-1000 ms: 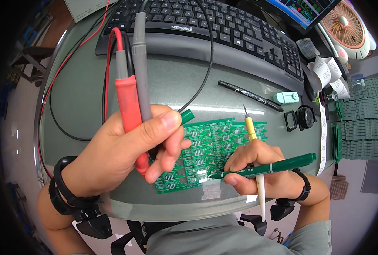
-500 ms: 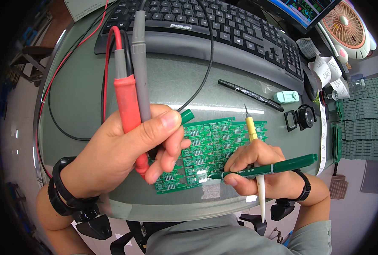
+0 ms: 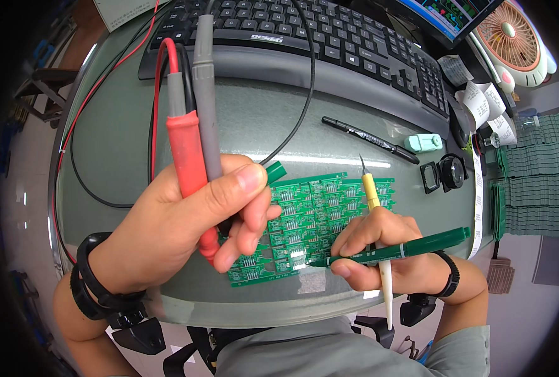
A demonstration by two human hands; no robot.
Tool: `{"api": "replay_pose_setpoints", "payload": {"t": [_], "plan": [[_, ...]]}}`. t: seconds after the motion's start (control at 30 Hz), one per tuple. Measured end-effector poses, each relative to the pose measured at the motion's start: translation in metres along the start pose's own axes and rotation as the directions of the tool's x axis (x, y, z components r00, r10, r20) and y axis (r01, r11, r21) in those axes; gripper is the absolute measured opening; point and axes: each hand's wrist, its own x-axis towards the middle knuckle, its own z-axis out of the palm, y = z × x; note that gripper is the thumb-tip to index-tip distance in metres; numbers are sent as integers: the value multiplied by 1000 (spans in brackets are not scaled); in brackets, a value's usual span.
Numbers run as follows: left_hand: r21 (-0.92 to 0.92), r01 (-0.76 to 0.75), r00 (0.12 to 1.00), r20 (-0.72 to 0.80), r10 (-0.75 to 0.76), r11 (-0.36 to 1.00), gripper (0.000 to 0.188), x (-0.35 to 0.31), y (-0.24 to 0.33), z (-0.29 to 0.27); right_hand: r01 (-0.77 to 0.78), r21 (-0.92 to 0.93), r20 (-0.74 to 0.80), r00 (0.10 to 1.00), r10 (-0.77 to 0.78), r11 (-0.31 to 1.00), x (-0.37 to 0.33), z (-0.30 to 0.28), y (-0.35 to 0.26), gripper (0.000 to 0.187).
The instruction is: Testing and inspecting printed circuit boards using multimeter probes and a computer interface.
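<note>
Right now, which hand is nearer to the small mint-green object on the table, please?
Right. The right hand is on the person's side of the mint-green object, slightly to its left; the left hand is much farther left, also on that side.

Electronics workshop: circuit boards (image 3: 293, 224), test probes (image 3: 186, 147), a keyboard (image 3: 355, 60), a screen (image 3: 450, 17)

Light (image 3: 339, 162) glints on the grey-green tabletop (image 3: 116, 144); pale floor (image 3: 31, 251) and dark furniture (image 3: 45, 85) lie left.
</note>
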Motion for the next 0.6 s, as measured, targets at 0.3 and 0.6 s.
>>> {"api": "replay_pose_setpoints", "payload": {"t": [0.3,0.6], "plan": [[7,18,1000,-12,-18,1000,40,-1,0,0,-8,-25,6,1000,8,1000,0,-1,-1,22],[16,12,1000,-9,-12,1000,39,0,1,1,23,37,-70,997,-21,999,-2,-3,0,21]]}}
